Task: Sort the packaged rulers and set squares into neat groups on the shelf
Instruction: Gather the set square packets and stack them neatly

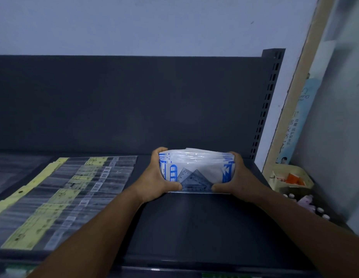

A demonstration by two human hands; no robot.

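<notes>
Both hands clamp the set-square pack stack (196, 171) on the shelf (194, 227): left hand (156, 177), right hand (234, 177) curled round its ends. Ruler packs (60, 197) left of stack.

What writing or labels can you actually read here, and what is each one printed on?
"RIC": sideways blue letters, likely part of a longer word, on the set square packs held by the left hand and right hand.
Yellow labels and barcodes on the packaged rulers: too blurred to read.
Poster at the right: characters and a logo, too blurred to read.
</notes>
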